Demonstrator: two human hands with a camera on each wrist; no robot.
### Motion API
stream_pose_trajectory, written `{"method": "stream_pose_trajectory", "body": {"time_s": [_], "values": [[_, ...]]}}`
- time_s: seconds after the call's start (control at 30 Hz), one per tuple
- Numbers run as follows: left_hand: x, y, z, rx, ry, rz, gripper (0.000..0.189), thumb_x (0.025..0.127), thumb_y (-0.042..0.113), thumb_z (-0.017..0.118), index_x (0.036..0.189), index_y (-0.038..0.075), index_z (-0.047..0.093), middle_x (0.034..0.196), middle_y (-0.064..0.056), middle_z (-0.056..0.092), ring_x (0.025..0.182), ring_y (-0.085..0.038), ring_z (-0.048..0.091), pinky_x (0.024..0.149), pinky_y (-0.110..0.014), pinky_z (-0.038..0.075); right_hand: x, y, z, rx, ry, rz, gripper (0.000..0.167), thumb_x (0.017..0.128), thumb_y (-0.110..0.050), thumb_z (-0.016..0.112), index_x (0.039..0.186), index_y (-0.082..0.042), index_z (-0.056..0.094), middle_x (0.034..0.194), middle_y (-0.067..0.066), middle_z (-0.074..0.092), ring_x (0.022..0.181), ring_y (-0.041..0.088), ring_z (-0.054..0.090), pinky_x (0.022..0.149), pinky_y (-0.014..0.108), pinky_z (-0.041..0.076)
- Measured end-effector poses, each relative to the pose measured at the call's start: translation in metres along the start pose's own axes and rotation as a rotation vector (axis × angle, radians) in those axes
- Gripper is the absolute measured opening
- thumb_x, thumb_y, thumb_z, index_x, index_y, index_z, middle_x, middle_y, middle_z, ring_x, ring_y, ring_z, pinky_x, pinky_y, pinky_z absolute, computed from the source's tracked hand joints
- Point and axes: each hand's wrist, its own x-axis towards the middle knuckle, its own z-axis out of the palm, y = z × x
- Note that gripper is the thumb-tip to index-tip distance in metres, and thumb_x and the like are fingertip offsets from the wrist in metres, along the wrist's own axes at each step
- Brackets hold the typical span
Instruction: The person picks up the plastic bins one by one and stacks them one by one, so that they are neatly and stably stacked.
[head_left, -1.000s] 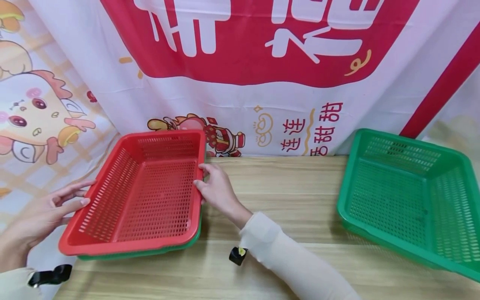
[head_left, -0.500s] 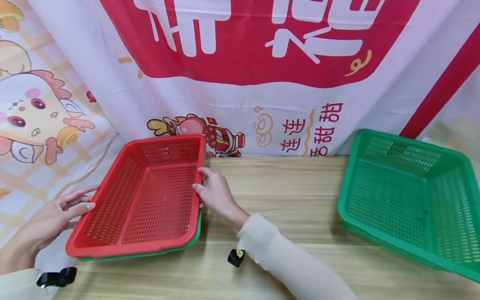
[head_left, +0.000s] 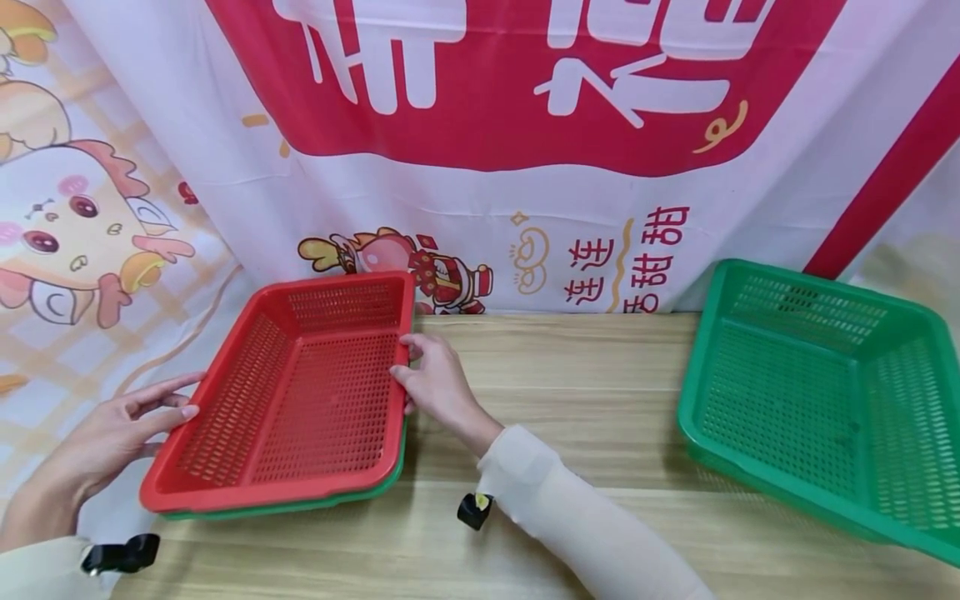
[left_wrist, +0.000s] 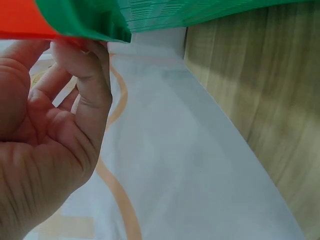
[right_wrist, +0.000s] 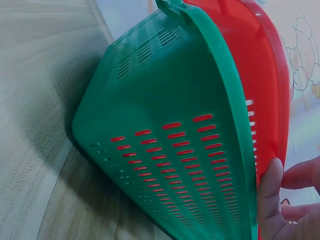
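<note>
Nearest, at the left, the left hand pinches the left rim of the red basket, thumb on top and fingers beneath; a little farther off, the right hand holds the right rim between thumb and fingers. The red basket sits inside the lower green basket, at the left of the wooden table; red shows through the green side slots, and its rim stands above the green one. Nesting these two looks nearly done: what seems left is settling the red basket, if it can sink farther, and letting go. Another green basket stands well apart at the right, not part of the stack. Farthest, a printed cloth hangs behind the table.
</note>
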Motion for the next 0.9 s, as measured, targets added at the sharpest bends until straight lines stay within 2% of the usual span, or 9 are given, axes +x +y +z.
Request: {"method": "stream_pose_trajectory", "body": {"time_s": [0.13,0.27,0.43,0.63,0.8,0.9], "values": [[-0.002,0.0,0.002,-0.01,-0.004,-0.012,0.078,0.107,0.042,0.06,0.167,0.01,0.022,0.102,0.021,0.062,0.089,-0.007,0.073,0.077,-0.035,0.066,-0.001,0.0,0.0,-0.001,-0.001,0.002,0.049,0.098,0.0,0.068,0.145,-0.001,0.059,0.126,0.017,0.058,0.044,0.012,0.055,0.054,0.042,0.064],[-0.002,-0.001,0.002,0.018,0.002,0.004,0.076,0.107,0.041,0.06,0.167,0.009,0.025,0.104,0.02,0.06,0.089,-0.005,0.071,0.076,-0.035,0.066,0.0,0.001,0.0,-0.006,0.001,0.005,0.049,0.097,0.0,0.069,0.145,-0.001,0.059,0.126,0.017,0.057,0.045,0.012,0.056,0.053,0.041,0.064],[-0.002,-0.003,0.003,-0.016,0.002,0.039,0.062,0.107,0.034,0.061,0.164,0.025,0.037,0.103,0.02,0.062,0.09,-0.003,0.07,0.074,-0.035,0.066,0.0,0.003,-0.001,0.0,-0.004,0.01,0.049,0.097,0.0,0.07,0.145,-0.002,0.059,0.125,0.015,0.056,0.046,0.013,0.057,0.052,0.039,0.063],[0.0,-0.009,0.005,-0.082,-0.02,0.041,0.053,0.108,0.029,0.061,0.157,0.037,0.043,0.104,0.017,0.061,0.09,-0.006,0.071,0.075,-0.034,0.065,0.001,0.011,-0.003,0.02,-0.032,0.019,0.052,0.095,0.001,0.071,0.145,-0.004,0.059,0.113,0.015,0.056,0.048,0.014,0.06,0.056,0.043,0.065],[0.002,-0.014,0.004,-0.254,-0.055,0.078,0.046,0.109,0.018,0.058,0.149,0.039,0.05,0.111,0.012,0.062,0.095,-0.006,0.071,0.078,-0.031,0.065,0.002,0.014,-0.004,0.05,-0.038,0.018,0.051,0.096,-0.001,0.071,0.144,-0.008,0.06,0.102,0.012,0.058,0.051,0.015,0.063,0.057,0.043,0.065],[0.002,-0.017,0.003,-0.37,-0.087,0.078,0.045,0.109,0.013,0.056,0.146,0.04,0.052,0.112,0.012,0.067,0.097,-0.007,0.071,0.079,-0.031,0.066,0.002,0.014,-0.003,0.06,-0.04,0.027,0.05,0.096,-0.001,0.071,0.144,-0.009,0.06,0.1,0.011,0.058,0.052,0.016,0.064,0.056,0.041,0.065]]}}
